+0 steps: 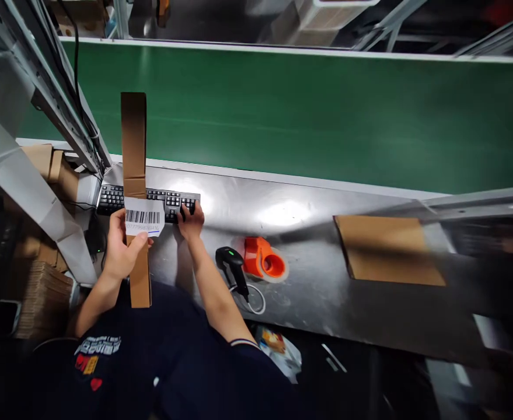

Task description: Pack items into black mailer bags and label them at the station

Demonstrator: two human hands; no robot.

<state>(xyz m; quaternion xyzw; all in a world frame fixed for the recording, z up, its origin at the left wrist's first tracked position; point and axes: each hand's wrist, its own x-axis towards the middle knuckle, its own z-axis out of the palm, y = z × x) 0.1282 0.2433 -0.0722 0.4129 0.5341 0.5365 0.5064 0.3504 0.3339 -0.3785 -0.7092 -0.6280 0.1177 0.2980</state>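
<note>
My left hand grips a long, narrow strip of folded cardboard together with a white barcode label, the thumb pressing on the label's lower edge. The strip stands lengthwise in front of me and covers part of a black keyboard. At the keyboard's right end, my right hand rests with its fingers apart on the number keys. A black barcode scanner with a pale cable lies to the right of my right forearm. Beside it is an orange tape dispenser with a roll of clear tape.
A flat cardboard piece lies on the metal table at the right. Behind the table runs a green conveyor belt. Metal posts with cables rise at the left, near stacked cardboard. A plastic bag is below the front edge.
</note>
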